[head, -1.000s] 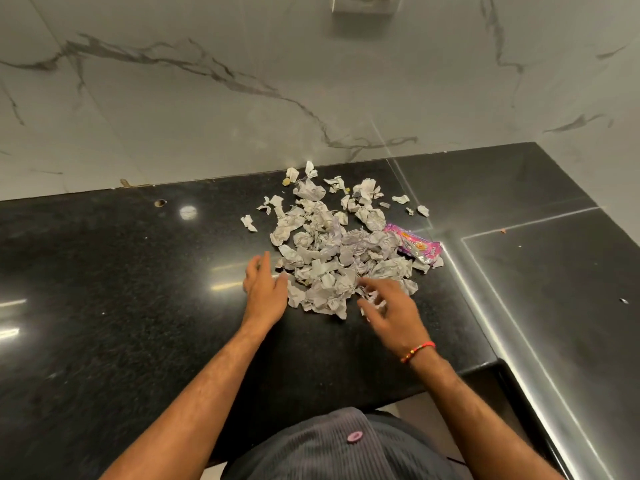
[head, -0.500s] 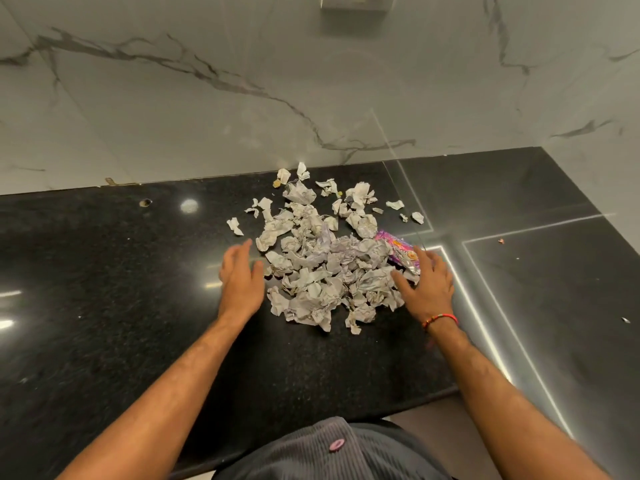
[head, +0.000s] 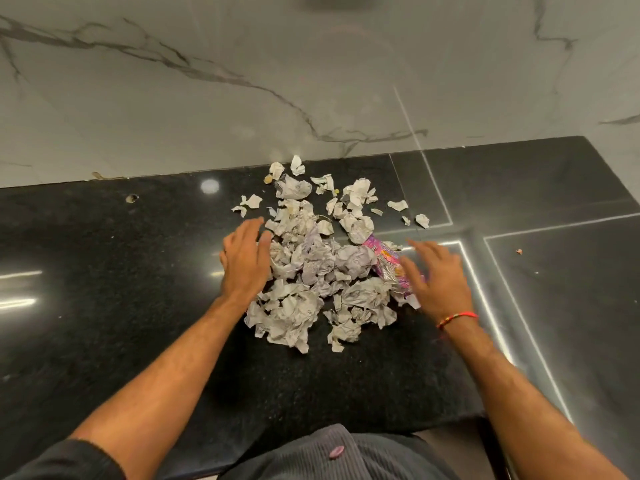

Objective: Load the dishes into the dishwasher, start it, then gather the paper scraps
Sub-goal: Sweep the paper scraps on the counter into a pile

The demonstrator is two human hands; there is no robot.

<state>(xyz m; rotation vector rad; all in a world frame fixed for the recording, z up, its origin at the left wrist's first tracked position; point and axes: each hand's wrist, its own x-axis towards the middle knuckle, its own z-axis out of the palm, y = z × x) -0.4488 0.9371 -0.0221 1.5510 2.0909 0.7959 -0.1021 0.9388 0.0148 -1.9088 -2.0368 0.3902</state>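
Note:
A heap of crumpled white and grey paper scraps (head: 322,268) lies on the black granite counter (head: 121,289). A pink and purple foil wrapper (head: 384,254) sits at the heap's right side. My left hand (head: 244,261) lies flat with straight fingers against the left edge of the heap. My right hand (head: 433,275) is spread over the right edge, its fingers against the wrapper. Neither hand grips anything. A few loose scraps (head: 398,205) lie apart at the back right, and some small scraps (head: 251,202) at the back left.
A marble-patterned wall (head: 242,81) rises behind the counter. The counter turns a corner at the right, where a seam (head: 519,306) runs toward me. A small crumb (head: 518,251) lies on the right section. The counter's front edge is just before my body.
My left hand moved forward along the heap's left side. My right hand went from the heap's front to its right side by the wrapper, and the scraps are bunched closer together.

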